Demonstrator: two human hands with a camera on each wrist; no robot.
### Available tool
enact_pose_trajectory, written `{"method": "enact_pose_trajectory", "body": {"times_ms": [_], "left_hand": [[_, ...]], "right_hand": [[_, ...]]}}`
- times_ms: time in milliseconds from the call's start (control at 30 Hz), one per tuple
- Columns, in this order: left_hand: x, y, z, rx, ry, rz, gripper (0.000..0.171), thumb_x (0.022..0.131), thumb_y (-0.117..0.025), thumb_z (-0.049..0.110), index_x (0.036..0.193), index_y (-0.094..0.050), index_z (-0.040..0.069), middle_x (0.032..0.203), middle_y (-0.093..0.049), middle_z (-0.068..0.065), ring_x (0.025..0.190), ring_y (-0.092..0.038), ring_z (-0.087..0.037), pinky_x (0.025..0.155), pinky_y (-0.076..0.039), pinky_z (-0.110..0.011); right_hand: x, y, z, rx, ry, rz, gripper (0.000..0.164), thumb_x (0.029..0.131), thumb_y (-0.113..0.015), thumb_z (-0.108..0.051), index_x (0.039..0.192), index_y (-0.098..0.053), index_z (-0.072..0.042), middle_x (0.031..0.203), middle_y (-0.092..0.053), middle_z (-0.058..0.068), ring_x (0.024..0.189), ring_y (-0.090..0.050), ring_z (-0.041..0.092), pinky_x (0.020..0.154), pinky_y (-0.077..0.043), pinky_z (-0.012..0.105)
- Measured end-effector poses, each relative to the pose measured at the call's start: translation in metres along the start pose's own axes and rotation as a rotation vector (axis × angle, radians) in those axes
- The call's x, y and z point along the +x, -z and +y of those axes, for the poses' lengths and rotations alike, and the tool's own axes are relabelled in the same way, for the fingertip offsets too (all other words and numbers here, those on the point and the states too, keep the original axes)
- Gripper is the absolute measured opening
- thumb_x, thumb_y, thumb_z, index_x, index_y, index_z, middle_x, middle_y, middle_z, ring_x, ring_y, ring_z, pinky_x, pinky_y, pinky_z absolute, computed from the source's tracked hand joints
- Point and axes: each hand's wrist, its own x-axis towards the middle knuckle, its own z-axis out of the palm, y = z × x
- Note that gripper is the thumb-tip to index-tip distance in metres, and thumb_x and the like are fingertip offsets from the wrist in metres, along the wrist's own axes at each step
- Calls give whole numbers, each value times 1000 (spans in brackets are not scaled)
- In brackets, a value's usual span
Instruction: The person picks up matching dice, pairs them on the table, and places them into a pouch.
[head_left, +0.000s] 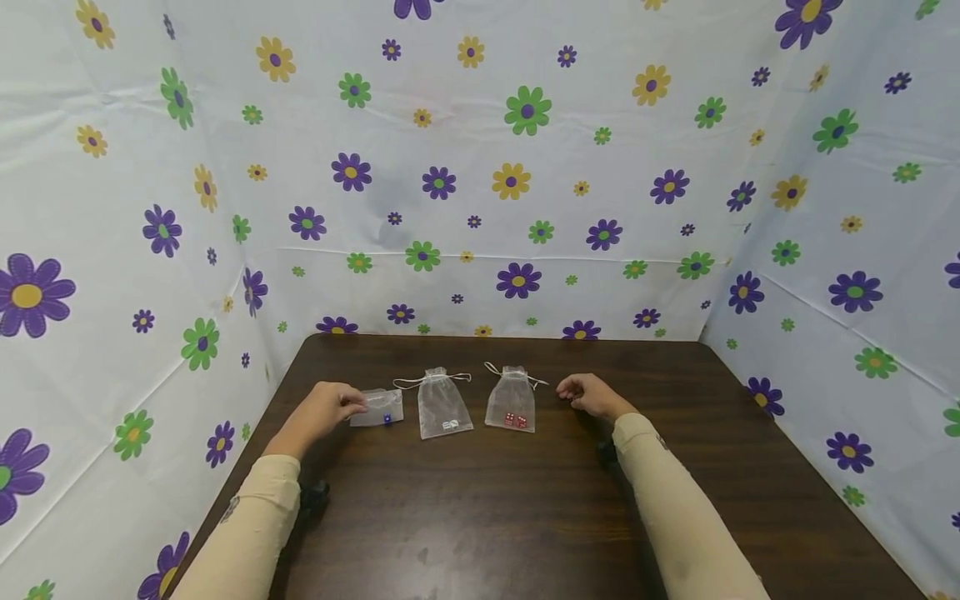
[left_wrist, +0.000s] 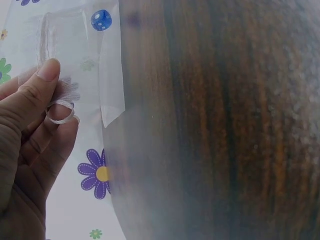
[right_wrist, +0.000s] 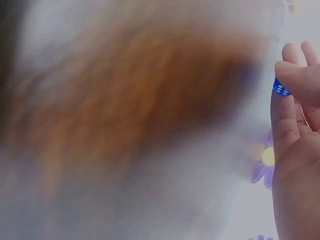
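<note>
My left hand (head_left: 327,406) pinches a sheer white drawstring bag (left_wrist: 82,45) between thumb and fingers, with a loop of its cord (left_wrist: 61,113) around a fingertip. One blue die (left_wrist: 101,20) shows inside this bag, toward the end away from the hand. My right hand (head_left: 592,395) is over the right half of the table, pinching a second blue die (right_wrist: 281,88) between thumb and finger. Between the hands lie two more sheer bags: one (head_left: 441,404) with clear or white dice (head_left: 451,426), the other (head_left: 512,397) with red dice (head_left: 515,421).
The dark wooden table (head_left: 465,517) reaches back to a white flowered cloth (head_left: 450,150) that hangs behind it and along both sides. White drawstrings (head_left: 408,384) spread out from the necks of the two lying bags.
</note>
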Motion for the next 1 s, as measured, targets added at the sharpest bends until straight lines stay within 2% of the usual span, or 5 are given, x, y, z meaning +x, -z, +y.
{"method": "enact_pose_trajectory", "body": {"times_ms": [200, 400, 600, 833, 1000], "left_hand": [[1, 2, 4, 14, 1, -1, 7, 84, -81, 10, 87, -78, 4, 82, -74, -3, 70, -64, -13, 65, -57, -36], [2, 3, 5, 15, -8, 5, 8, 83, -82, 11, 86, -78, 4, 82, -75, -3, 70, -65, -13, 65, -57, -35], [2, 4, 5, 13, -27, 10, 9, 83, -82, 12, 85, -78, 4, 82, -74, -2, 70, -64, -12, 64, -57, -34], [2, 1, 8, 4, -9, 22, 5, 83, -82, 7, 84, -78, 5, 80, -74, -3, 68, -63, -11, 63, -56, -33], [2, 1, 12, -14, 6, -14, 5, 85, -81, 9, 87, -79, 6, 81, -74, -1, 70, -64, -11, 66, -57, -34]], "right_hand": [[15, -2, -22, -5, 80, 31, 32, 84, -56, 22, 112, -66, 9, 104, -67, 23, 95, -62, 32, 85, -53, 42], [38, -8, -63, -11, 143, 43, 29, 88, -57, 19, 113, -66, 7, 109, -67, 27, 101, -63, 39, 87, -52, 44], [63, -25, -113, -10, 190, -15, 34, 89, -55, 19, 118, -66, 6, 116, -67, 25, 110, -63, 39, 93, -52, 44], [83, -49, -168, -73, 262, -109, 35, 95, -56, 13, 125, -65, -1, 122, -66, 15, 117, -61, 31, 98, -51, 37], [94, -68, -206, -90, 319, -152, 33, 96, -56, 12, 126, -64, 1, 122, -66, 16, 119, -61, 34, 99, -50, 36]]}}
